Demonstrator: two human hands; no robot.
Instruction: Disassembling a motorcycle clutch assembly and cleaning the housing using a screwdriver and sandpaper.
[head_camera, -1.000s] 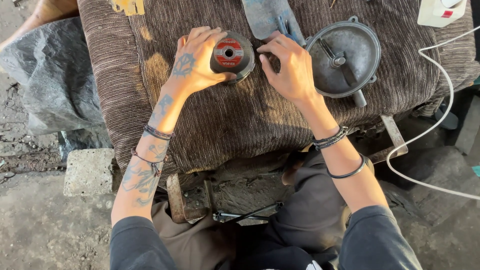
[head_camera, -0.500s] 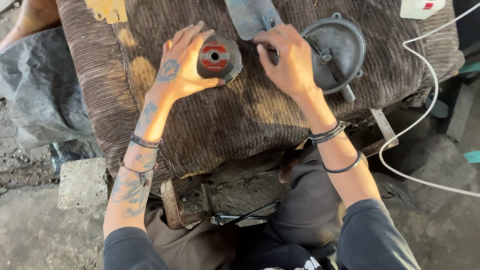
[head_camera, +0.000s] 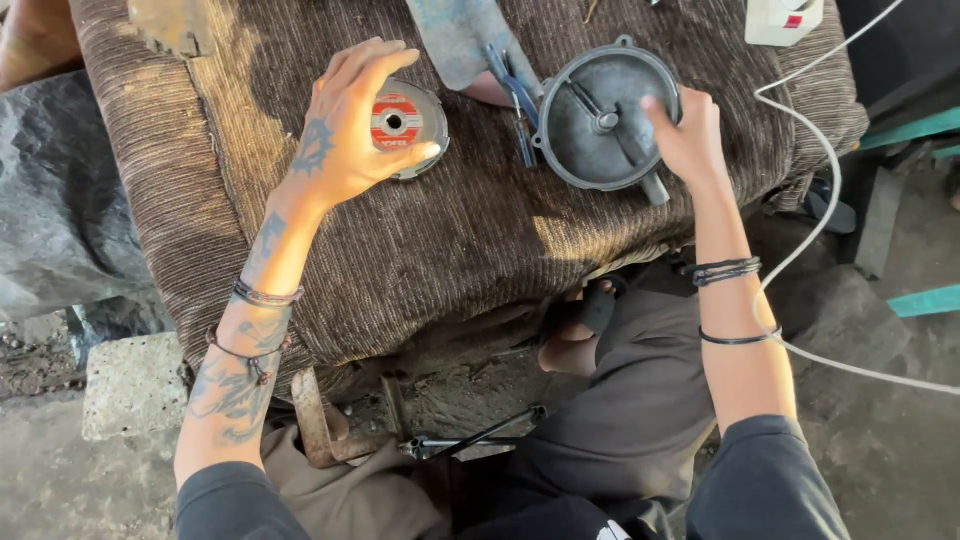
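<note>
My left hand (head_camera: 345, 130) grips the cutting disc (head_camera: 402, 122); my right hand (head_camera: 688, 135) has moved, fingers now curled on the round metal cover (head_camera: 590, 130).

Bare brown ribbed cloth (head_camera: 450, 250) lay open near the front edge. Farther back, a red-labelled grinding disc (head_camera: 405, 125), blue-handled pliers (head_camera: 515, 105) and a round grey metal cover (head_camera: 600, 120) crowded the way.

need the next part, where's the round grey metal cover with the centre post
In the head view the round grey metal cover lies upper right on the brown ribbed cloth, under the right hand, beside blue-handled pliers.
</note>
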